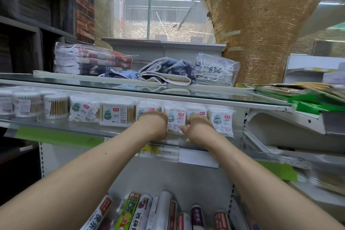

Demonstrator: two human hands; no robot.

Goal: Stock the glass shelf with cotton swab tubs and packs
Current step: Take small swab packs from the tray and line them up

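On the glass shelf point(84, 127), the tubs point(56, 106) stand at your left, and the packs point(116, 112) stand in a row to their right. Your left hand point(154, 127) and right hand point(197, 127) are at the front of that row, with one pack point(175, 119) between them. Towels point(164, 73) lie on the top shelf point(112, 87) above. Rolls point(160, 211) lie low down, under your arms.
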